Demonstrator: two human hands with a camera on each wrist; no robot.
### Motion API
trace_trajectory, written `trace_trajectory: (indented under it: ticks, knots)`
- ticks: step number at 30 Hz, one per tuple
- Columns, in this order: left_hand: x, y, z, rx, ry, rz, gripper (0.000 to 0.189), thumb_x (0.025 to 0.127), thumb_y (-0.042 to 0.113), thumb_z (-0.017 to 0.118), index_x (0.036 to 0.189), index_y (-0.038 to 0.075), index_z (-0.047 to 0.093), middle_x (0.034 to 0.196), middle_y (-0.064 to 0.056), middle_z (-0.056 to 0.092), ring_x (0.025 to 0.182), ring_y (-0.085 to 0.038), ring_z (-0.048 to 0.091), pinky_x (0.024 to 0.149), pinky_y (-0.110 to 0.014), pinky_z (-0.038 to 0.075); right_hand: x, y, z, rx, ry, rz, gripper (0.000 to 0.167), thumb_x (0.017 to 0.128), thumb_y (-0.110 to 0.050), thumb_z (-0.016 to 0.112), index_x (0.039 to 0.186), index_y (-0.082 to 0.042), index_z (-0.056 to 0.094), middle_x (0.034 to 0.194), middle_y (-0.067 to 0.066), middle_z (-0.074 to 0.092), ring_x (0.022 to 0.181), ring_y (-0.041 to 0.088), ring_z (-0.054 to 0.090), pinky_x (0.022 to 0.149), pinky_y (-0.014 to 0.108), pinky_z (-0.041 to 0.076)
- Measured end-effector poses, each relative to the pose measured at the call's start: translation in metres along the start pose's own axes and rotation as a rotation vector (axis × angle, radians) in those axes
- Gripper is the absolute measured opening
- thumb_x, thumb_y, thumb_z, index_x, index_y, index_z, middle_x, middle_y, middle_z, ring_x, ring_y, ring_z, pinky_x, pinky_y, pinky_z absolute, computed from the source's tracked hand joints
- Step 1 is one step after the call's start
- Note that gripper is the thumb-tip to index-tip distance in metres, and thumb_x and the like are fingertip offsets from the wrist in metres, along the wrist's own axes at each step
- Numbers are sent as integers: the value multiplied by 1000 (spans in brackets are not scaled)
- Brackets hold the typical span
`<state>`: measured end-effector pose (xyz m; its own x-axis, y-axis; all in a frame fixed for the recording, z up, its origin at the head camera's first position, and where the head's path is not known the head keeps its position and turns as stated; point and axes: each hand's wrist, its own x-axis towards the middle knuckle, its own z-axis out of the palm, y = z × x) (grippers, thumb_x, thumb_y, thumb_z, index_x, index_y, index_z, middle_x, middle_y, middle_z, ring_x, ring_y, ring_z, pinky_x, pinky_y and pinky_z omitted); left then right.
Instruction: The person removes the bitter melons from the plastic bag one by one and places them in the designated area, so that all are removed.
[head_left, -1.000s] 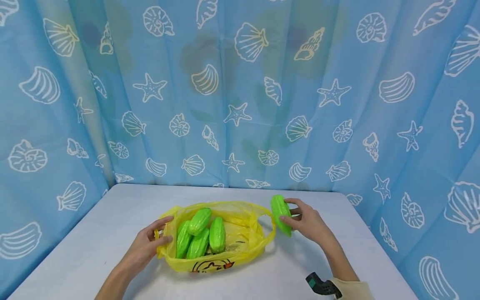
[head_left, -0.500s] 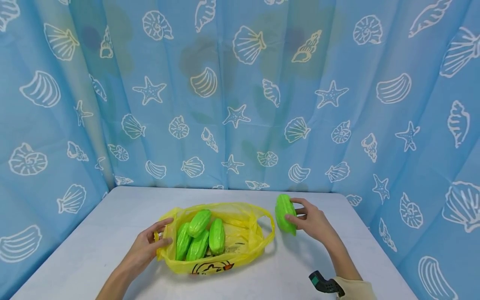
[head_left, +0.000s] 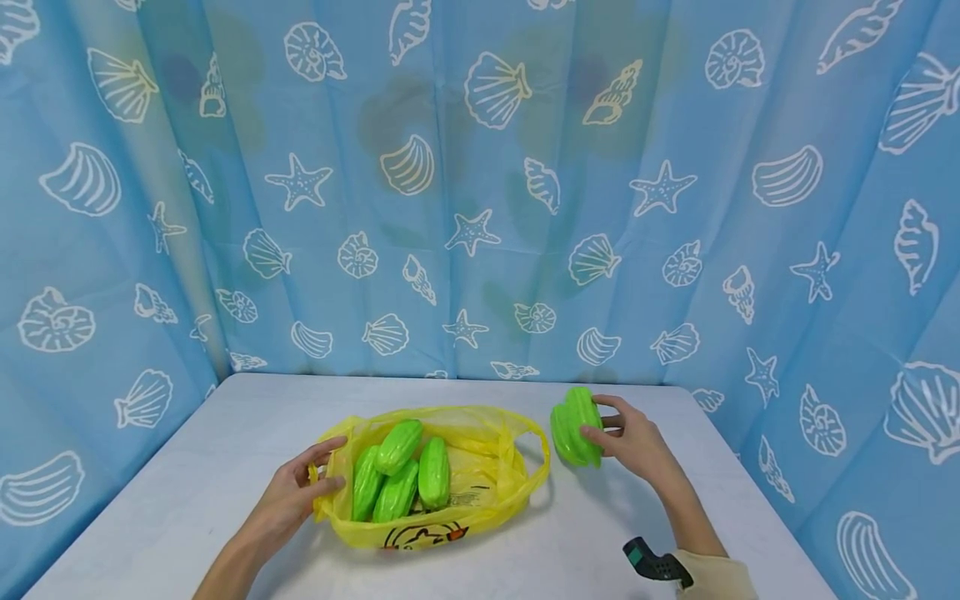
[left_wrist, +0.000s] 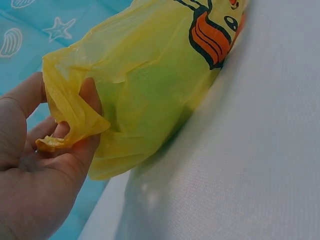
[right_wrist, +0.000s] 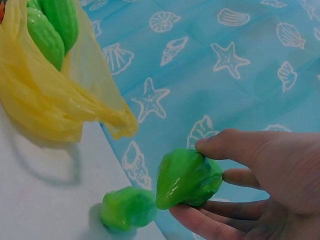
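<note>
A yellow plastic bag [head_left: 491, 518] lies with its mouth open, and several bright green bitter melons [head_left: 433, 473] sit in its left half. My left hand [head_left: 288, 487] pinches the bag's left end, thumb and fingers on the film; in the left wrist view a bunched yellow handle [left_wrist: 75, 112] runs between the fingers. To the right of the bag, my right hand [head_left: 633, 442] grips a ridged green bitter melon [right_wrist: 182, 177] between thumb and fingers. Another bitter melon [right_wrist: 127, 207] lies on the table beneath it, partly covered by the held one in the head view.
The white table [head_left: 262, 408] ends at a blue curtain [head_left: 450, 167] printed with white shells and starfish, which also hangs at both sides. The bag's right handle [head_left: 543, 458] loops out near the melons on the right. A black strap [head_left: 656, 567] sits on my right wrist.
My right hand has moved a little to the right with its bitter melon, away from the bag, and a second melon now shows beside it. My left hand and the bag stay in place.
</note>
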<state>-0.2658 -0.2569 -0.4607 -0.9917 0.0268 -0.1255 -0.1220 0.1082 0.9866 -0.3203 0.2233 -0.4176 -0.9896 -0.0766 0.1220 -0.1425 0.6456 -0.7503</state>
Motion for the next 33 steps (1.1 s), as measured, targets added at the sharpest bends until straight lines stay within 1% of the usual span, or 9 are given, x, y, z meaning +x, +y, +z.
trace_trajectory:
  ticks: [6,14,19,23,33]
  knots:
    - [1,0,0,-4,1,3,68,86,13,71,148,19,43,135,-10,37,113,-23,45,86,-25,55,1,8,0,5,5,-9,64,92,-31,68,146,-9,41,130,28,59,112,38,64,74,35,60]
    - [1,-1,0,-3,-15,15,68,88,13,70,149,18,40,135,-11,36,110,-21,45,84,-25,55,2,16,1,-4,22,15,64,92,-30,68,146,-8,41,129,29,59,112,40,64,75,35,60]
    - [1,1,0,1,-4,4,68,88,12,70,149,19,41,136,-10,35,111,-21,45,83,-24,55,4,21,2,-16,36,37,65,92,-31,67,146,-8,41,131,30,57,115,41,62,75,35,60]
    - [1,1,1,10,4,2,67,88,12,70,149,19,42,136,-11,35,110,-21,44,82,-24,55,5,25,3,-28,51,41,64,92,-31,67,146,-7,41,130,30,57,114,41,62,75,35,60]
    - [0,0,0,-2,-5,7,67,89,12,68,150,17,40,135,-11,35,110,-20,45,83,-24,55,9,31,4,-32,64,51,64,92,-31,68,145,-7,42,131,29,57,113,40,63,75,34,60]
